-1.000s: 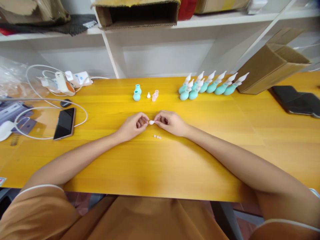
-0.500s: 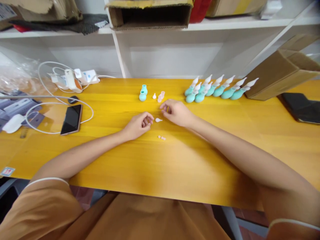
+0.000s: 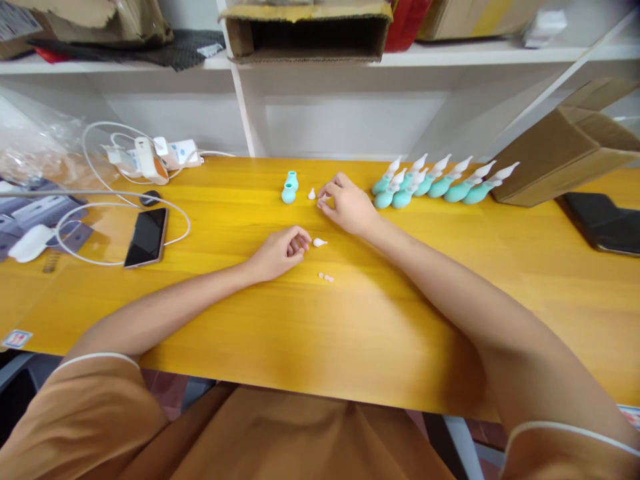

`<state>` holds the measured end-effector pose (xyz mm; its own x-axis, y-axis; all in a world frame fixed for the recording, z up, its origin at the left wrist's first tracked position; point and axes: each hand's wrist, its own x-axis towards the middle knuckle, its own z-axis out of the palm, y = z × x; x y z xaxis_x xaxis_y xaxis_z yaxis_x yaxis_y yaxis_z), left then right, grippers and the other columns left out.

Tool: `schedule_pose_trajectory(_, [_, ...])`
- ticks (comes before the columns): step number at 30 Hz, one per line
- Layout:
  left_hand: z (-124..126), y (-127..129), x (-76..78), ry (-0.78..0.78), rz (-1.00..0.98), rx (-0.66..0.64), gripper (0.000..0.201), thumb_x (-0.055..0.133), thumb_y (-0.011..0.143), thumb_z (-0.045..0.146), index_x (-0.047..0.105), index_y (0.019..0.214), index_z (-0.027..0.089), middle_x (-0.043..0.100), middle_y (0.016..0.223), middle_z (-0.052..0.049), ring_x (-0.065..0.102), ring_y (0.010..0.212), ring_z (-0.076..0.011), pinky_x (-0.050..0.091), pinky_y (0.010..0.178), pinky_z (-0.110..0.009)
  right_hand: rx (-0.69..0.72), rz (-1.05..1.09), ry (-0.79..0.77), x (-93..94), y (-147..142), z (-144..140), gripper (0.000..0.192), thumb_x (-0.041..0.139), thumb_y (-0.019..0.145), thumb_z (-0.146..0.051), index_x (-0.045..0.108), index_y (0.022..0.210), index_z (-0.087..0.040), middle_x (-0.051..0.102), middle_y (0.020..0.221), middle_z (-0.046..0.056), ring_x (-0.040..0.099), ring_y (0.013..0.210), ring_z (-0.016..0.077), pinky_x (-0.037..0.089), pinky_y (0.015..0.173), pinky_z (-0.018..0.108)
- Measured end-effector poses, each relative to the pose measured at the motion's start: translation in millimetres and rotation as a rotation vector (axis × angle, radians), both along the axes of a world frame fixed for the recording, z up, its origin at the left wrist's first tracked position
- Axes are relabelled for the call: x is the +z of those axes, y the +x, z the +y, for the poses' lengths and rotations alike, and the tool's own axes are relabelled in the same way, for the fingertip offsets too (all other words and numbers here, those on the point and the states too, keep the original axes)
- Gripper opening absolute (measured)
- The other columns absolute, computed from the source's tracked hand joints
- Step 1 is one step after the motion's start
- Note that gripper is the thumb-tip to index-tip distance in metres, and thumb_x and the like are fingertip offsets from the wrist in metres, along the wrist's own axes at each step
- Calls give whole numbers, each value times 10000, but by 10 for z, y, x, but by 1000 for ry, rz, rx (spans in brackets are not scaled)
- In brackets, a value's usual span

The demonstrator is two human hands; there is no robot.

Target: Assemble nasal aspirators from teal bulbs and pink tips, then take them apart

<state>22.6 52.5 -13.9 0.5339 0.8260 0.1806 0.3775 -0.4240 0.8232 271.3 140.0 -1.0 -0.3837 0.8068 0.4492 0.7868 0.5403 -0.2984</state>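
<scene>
My right hand (image 3: 346, 203) is over the small pale pink connector pieces (image 3: 325, 198), its thumb and fingertips closing round one; the fingers mostly hide them. Just left of those fingertips a small white nozzle tip (image 3: 312, 194) stands upright. My left hand (image 3: 284, 252) rests on the table, fingers loosely curled with nothing visible in them. Close to its fingertips lies another white nozzle tip (image 3: 321, 243), on its side. Several small pink discs (image 3: 327, 277) lie nearer to me. Beyond the left hand stand two teal rubber bulbs (image 3: 289, 193) with open necks.
Several teal bulbs with white nozzles (image 3: 445, 183) stand in rows at right, near an open cardboard box (image 3: 555, 150) and a black device (image 3: 600, 220). A phone (image 3: 146, 238), white cables and a power strip (image 3: 185, 153) occupy the left. Shelves with boxes (image 3: 307, 33) rise behind.
My right hand has moved farther from me onto the pink pieces, covering them. My left hand stays nearly in place. The whole view has shifted slightly.
</scene>
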Motion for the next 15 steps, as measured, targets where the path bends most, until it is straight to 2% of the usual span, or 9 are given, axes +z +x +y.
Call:
schedule_pose_trajectory(3, [-2, 2, 4, 3, -2, -3, 236, 619, 902, 155, 638, 1130, 212, 768, 1027, -24, 655, 784, -125, 522, 715, -257, 13, 11, -18, 14, 17, -25, 183, 673, 970, -237, 724, 1140, -190, 658, 1292, 164, 661, 904, 270, 530, 813, 405])
schedule_pose_trajectory(7, [-9, 1, 15, 4, -8, -11, 230, 620, 909, 162, 637, 1133, 205, 769, 1029, -30, 655, 787, -127, 521, 716, -260, 80, 106, -73, 11, 40, 15, 90, 676, 947, -189, 693, 1035, -189, 698, 1161, 140, 677, 851, 247, 558, 853, 410])
schedule_pose_trajectory(15, [-19, 11, 29, 3, 8, -2, 234, 621, 911, 147, 632, 1135, 214, 756, 1019, -21, 649, 777, -123, 520, 712, -253, 152, 316, -218, -40, 109, -17, 207, 823, 819, -225, 688, 974, -201, 751, 953, 69, 701, 794, 215, 576, 827, 384])
